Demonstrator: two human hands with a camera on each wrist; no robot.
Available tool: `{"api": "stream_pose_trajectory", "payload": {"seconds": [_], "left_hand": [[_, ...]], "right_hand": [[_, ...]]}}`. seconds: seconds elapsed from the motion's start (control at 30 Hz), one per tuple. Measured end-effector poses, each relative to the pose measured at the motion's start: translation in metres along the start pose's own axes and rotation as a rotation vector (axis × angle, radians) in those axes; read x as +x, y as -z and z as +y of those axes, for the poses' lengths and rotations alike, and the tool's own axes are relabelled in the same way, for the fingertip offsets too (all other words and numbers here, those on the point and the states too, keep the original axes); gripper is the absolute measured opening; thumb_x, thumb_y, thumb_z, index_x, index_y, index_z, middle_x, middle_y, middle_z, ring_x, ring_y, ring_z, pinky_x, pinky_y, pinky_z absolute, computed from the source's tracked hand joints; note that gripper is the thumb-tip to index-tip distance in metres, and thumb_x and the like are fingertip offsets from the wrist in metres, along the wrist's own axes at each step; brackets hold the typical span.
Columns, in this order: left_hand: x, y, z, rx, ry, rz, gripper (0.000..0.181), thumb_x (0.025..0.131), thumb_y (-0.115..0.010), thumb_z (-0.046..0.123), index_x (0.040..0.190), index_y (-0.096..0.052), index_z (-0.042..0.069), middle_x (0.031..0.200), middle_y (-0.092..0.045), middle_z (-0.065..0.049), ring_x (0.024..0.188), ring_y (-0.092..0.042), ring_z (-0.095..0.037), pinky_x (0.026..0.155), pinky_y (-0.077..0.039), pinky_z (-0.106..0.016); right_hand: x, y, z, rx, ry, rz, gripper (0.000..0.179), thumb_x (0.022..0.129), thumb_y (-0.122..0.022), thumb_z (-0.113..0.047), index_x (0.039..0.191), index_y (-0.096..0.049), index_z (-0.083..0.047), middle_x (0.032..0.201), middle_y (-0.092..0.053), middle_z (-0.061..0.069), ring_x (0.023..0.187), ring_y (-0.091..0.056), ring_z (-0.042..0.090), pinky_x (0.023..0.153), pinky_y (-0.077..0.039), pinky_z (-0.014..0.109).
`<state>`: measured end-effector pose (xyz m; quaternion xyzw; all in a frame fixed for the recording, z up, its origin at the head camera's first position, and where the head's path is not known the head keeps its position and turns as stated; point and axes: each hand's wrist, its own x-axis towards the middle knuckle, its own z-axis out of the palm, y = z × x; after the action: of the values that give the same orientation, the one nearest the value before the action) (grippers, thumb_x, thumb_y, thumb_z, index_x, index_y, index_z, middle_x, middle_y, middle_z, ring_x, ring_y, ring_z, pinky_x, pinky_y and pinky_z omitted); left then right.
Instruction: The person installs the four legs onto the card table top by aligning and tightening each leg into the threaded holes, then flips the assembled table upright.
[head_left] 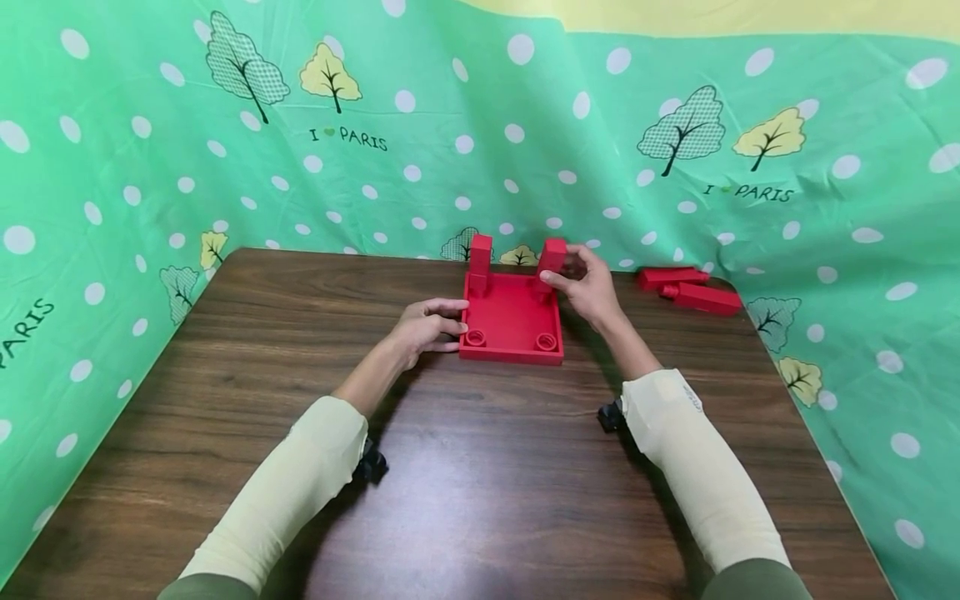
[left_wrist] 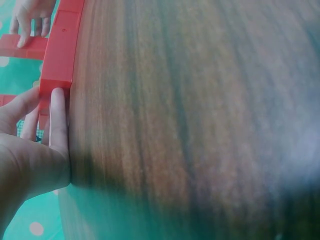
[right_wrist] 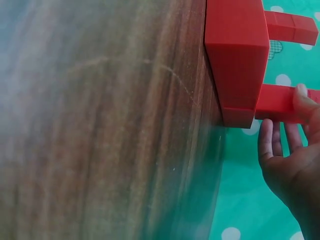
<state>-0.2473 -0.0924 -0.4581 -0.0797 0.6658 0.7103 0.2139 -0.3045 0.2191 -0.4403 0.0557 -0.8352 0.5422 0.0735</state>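
Note:
A square red tabletop piece (head_left: 513, 321) lies rim-up on the table, with a round threaded socket in each of its two near corners. In the far left corner stands a red leg (head_left: 481, 254). A second red leg (head_left: 553, 252) stands upright at the far right corner, and my right hand (head_left: 592, 287) pinches it between thumb and fingers. My left hand (head_left: 420, 329) touches the left side of the tabletop piece with fairly straight fingers; in the left wrist view those fingertips (left_wrist: 58, 95) meet its edge.
Two loose red legs (head_left: 701, 298) with threaded ends lie at the table's far right. Behind the brown wooden table (head_left: 480, 467) hangs a green dotted cloth (head_left: 420, 100), which also runs along both sides.

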Motion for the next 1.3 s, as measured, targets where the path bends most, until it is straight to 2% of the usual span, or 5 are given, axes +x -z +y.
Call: {"api": "stream_pose_trajectory", "payload": {"seconds": [0.33,0.6,0.83,1.13,1.3], "left_hand": [[0.002,-0.001,0.000,-0.001,-0.001,-0.002,0.056,0.098,-0.078,-0.003,0.151,-0.073,0.014,0.153,-0.068,-0.013,0.096,-0.076,-0.012,0.086,-0.073,-0.036],[0.002,-0.003,0.000,0.014,-0.001,0.010,0.056,0.097,-0.078,-0.003,0.150,-0.074,0.014,0.154,-0.068,-0.011,0.097,-0.076,-0.013,0.085,-0.073,-0.036],[0.001,-0.001,-0.001,0.009,-0.003,-0.004,0.056,0.098,-0.078,-0.003,0.151,-0.073,0.014,0.153,-0.068,-0.012,0.096,-0.076,-0.012,0.084,-0.073,-0.034],[0.001,0.000,0.000,0.003,0.005,-0.004,0.056,0.098,-0.079,-0.003,0.150,-0.074,0.014,0.154,-0.067,-0.011,0.100,-0.076,-0.014,0.085,-0.073,-0.035],[0.002,0.001,0.000,0.002,0.011,-0.002,0.055,0.098,-0.079,-0.003,0.150,-0.074,0.015,0.154,-0.067,-0.011,0.102,-0.075,-0.014,0.085,-0.073,-0.035]], "right_hand": [[-0.008,0.006,-0.001,0.036,-0.012,-0.049,0.057,0.102,-0.080,-0.011,0.155,-0.062,-0.002,0.143,-0.070,0.025,0.119,-0.065,0.026,0.080,-0.056,0.016],[-0.009,0.007,0.000,-0.007,-0.025,-0.083,0.053,0.103,-0.081,-0.021,0.153,-0.067,-0.012,0.141,-0.067,0.018,0.106,-0.062,0.023,0.079,-0.062,0.037],[-0.005,0.006,-0.001,-0.060,-0.055,-0.076,0.059,0.099,-0.087,-0.029,0.150,-0.064,-0.009,0.135,-0.067,0.016,0.107,-0.060,0.024,0.079,-0.055,0.024],[0.000,0.002,-0.002,0.014,-0.107,-0.019,0.058,0.097,-0.091,-0.025,0.141,-0.061,-0.002,0.147,-0.068,0.020,0.134,-0.068,0.033,0.115,-0.063,0.035],[0.002,0.002,-0.003,0.089,-0.123,-0.016,0.048,0.098,-0.089,-0.017,0.133,-0.059,-0.004,0.146,-0.069,0.020,0.130,-0.072,0.025,0.112,-0.063,0.027]]}}
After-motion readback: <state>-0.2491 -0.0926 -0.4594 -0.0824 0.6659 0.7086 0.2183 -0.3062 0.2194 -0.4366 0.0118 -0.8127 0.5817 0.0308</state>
